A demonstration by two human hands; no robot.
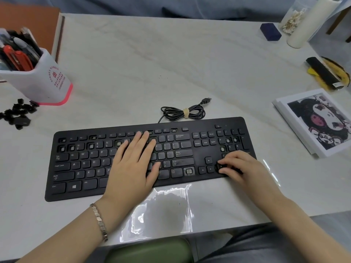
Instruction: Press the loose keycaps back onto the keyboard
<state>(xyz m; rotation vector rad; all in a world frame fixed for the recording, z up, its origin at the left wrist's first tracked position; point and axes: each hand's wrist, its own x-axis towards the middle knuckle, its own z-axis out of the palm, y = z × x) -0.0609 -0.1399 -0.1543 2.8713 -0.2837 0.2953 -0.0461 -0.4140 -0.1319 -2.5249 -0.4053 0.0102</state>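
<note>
Two hands on one keyboard (201, 158): left hand (133, 164) flat, fingers pressed together; right hand (241, 168) pinches one keycap (220, 166); one keycap pile (17, 112) at the desk (171, 63)'s left edge.

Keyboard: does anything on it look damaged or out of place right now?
Yes. The keyboard has bare sockets where caps are missing, for instance the bottom-row socket and several in the number row and numpad. The loose keycaps lie piled far left by the pen holder. The right hand pinches one keycap.
</note>
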